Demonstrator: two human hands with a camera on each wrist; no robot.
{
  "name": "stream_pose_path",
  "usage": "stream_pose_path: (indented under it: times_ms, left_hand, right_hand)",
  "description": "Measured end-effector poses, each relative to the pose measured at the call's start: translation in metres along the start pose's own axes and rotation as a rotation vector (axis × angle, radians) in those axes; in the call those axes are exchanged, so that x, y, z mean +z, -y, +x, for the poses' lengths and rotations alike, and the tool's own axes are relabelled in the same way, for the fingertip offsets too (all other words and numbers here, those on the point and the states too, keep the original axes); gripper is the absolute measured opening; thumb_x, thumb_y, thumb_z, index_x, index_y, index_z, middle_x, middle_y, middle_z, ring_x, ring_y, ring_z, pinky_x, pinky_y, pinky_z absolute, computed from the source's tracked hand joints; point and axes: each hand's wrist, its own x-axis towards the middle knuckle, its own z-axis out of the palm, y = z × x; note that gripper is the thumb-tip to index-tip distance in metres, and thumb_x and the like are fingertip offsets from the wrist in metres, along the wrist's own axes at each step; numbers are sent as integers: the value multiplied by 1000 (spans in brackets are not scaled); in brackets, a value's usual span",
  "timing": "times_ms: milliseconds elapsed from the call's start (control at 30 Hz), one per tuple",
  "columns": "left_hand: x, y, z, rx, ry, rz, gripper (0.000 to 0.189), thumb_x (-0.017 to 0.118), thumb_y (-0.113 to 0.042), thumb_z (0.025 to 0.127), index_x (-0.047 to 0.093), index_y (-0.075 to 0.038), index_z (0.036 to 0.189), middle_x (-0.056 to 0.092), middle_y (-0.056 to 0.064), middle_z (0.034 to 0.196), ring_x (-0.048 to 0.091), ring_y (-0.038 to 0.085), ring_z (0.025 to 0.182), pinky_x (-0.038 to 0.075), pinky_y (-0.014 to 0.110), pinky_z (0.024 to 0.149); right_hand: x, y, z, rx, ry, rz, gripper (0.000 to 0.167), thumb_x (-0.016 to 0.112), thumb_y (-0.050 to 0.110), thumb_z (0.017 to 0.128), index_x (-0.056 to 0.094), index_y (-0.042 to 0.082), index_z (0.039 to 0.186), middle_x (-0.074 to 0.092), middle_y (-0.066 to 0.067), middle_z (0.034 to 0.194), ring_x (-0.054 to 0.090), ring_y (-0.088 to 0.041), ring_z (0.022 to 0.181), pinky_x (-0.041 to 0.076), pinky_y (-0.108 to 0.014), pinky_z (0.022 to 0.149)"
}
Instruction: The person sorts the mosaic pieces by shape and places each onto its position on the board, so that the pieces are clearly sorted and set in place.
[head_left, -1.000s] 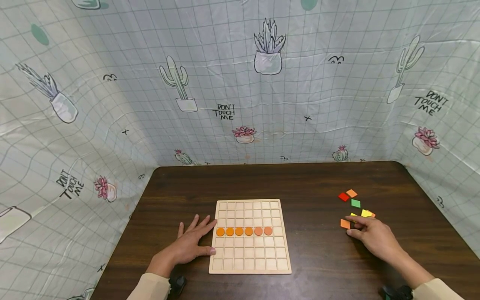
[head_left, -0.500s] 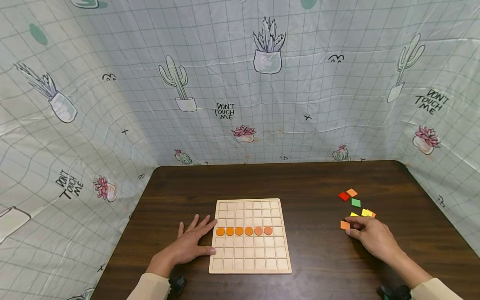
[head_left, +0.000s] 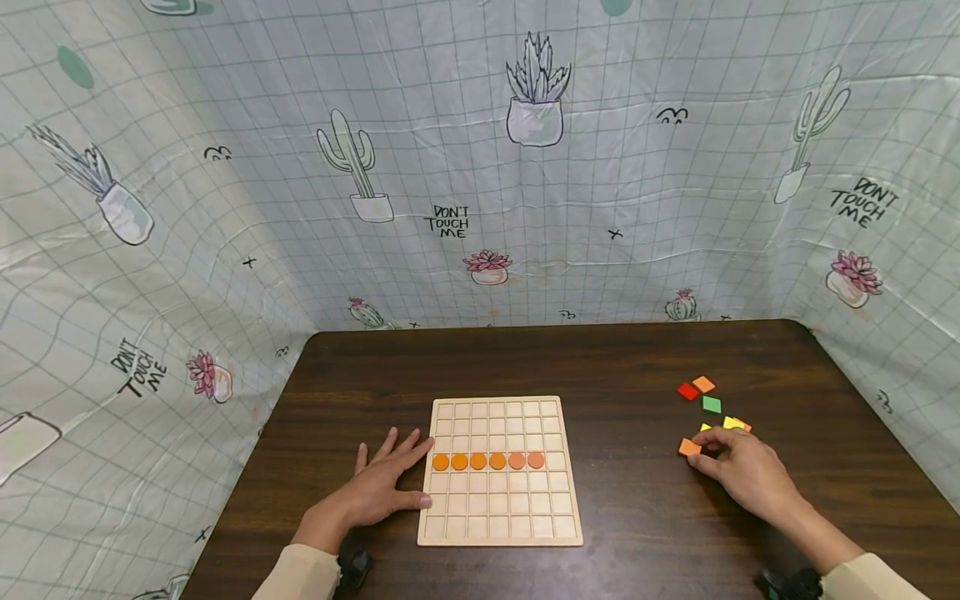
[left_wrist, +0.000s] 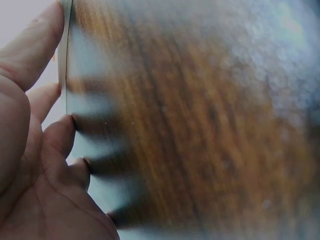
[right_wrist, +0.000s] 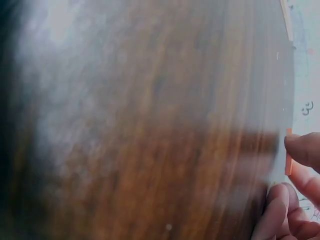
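Observation:
A wooden grid board [head_left: 499,527] lies on the table with a row of orange discs [head_left: 478,461] across it; the right-hand ones are paler. My left hand [head_left: 369,493] has its fingers spread and touches the board's left edge with thumb and fingertip. In the left wrist view the fingers [left_wrist: 61,134] reach down to the tabletop. At the right, my right hand [head_left: 750,472] pinches an orange square tile [head_left: 688,448] between thumb and finger. In the right wrist view that orange square tile [right_wrist: 288,167] stands edge-on by the thumb.
Beyond the right hand lie a red tile [head_left: 687,391], an orange tile [head_left: 703,384], a green tile [head_left: 712,404] and yellow tiles [head_left: 731,423], partly hidden by the hand. A cactus-print curtain [head_left: 480,167] hangs behind the dark wooden table [head_left: 622,358].
The orange square tile at my right fingertips has turned and tilted slightly, and the right thumb has moved a little left against it. My left hand stays at the board's edge.

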Motion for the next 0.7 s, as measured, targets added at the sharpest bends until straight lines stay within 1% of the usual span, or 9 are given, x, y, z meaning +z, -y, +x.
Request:
stream_pose_path:
  times_ms: [133,233,333,467,567,700]
  left_hand:
    - [0,0,0,1,0,2,89,83,-39,90,39,-20,165,23,14,175,-1,46,163,-17,76,120]
    - [0,0,0,0,-2,2,89,83,-39,90,39,-21,165,23,14,175,-1,46,163,-17,76,120]
    - [-1,0,0,1,-1,-1,89,83,-38,90,39,-20,165,23,14,175,-1,46,163,-18,76,120]
    - [-1,0,0,4,0,0,89,83,-38,91,39,-20,166,23,14,175,-1,46,163,-18,76,119]
    - [0,1,0,5,-2,4,89,83,-38,91,39,-20,166,23,14,176,-1,46,163,-18,76,119]
    - [1,1,0,4,0,4,88,83,-38,91,38,-21,166,22,13,176,-1,45,163,-18,76,120]
  right_hand:
    - [0,1,-1,5,-27,42,32,77,23,97,73,-1,118,77,-5,99,73,-15,82,52,-29,64]
    - [1,1,0,13,-46,70,33,76,20,98,71,-4,121,77,-10,99,74,-15,81,53,-25,60]
    - [2,2,0,33,-43,109,35,74,19,100,70,-5,124,79,-17,102,74,-15,74,53,-26,56]
    - [4,5,-1,64,-21,172,35,72,20,101,69,-3,127,80,-19,103,71,-15,62,56,-29,54]
    - [5,8,-1,80,-10,215,37,72,22,102,68,-3,129,80,-20,104,72,-15,63,59,-29,56]
    - [8,11,0,90,-6,234,37,71,21,102,67,-2,131,79,-20,107,72,-14,66,61,-29,57]
